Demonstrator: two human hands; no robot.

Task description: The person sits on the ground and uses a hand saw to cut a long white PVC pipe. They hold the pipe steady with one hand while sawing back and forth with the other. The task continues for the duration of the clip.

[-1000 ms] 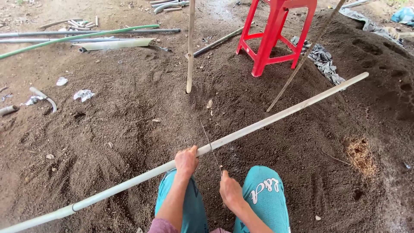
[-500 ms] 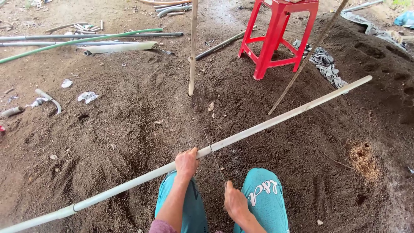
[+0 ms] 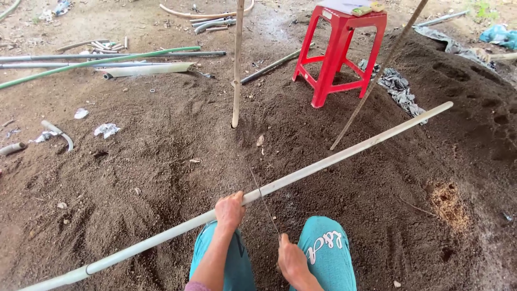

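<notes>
Plainly, your left hand point(image 3: 230, 209) had its fingers wrapped tight around the long pale pole point(image 3: 323, 160), low in the middle of the frame, and it had kept that same grip over the last second. Your right hand point(image 3: 292, 260) was closed on the handle of a thin blade point(image 3: 263, 198), which slanted up across the pole just beside the left hand; a second before, that hand sat higher and closer to the pole, so it had drawn back toward your teal-clad knees point(image 3: 327, 249), as in one stroke of a cut. The pole itself ran from the lower left corner to the right middle, lying across dark loose soil point(image 3: 161, 161). Farther out, an upright stick point(image 3: 237, 64) stood in the soil at centre top, and a red plastic stool point(image 3: 339, 51) at upper right carried flat, pale and yellowish items on its seat, too small to make out. Pipes point(image 3: 107, 56) lay at upper left.
</notes>
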